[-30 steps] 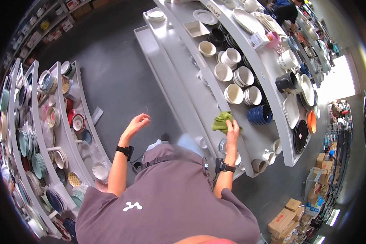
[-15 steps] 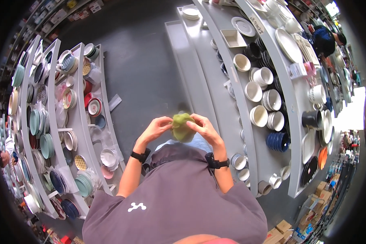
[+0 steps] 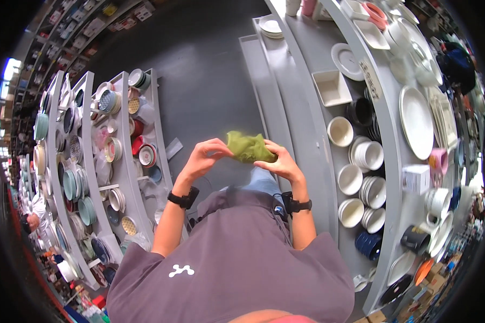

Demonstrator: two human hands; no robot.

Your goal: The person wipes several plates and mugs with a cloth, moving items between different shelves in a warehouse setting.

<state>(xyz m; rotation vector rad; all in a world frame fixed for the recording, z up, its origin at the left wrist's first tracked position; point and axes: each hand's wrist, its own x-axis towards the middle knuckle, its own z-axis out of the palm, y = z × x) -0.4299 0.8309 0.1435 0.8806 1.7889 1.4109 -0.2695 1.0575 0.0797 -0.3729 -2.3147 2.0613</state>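
A crumpled olive-green cloth [image 3: 247, 148] is held up in front of my waist, stretched a little sideways between my hands. My left hand [image 3: 206, 157] pinches its left end between thumb and fingers. At the other end, my right hand [image 3: 279, 163] is closed on the fabric, with the thumb below and the fingers behind it. Folds cover part of the right fingertips. Both wrists wear black bands.
Shelves of stacked plates and bowls [image 3: 87, 211] stand to my left. On my right, a grey shelf unit [image 3: 305, 107] holds white bowls [image 3: 350, 179], a square white dish [image 3: 332, 88] and an oval platter [image 3: 416, 123]. Grey floor [image 3: 205, 81] runs between them.
The cloth has gone from a hanging bunch to a wider, sideways spread. My hands are farther apart, and the shelves have shifted in view as I moved along the aisle.
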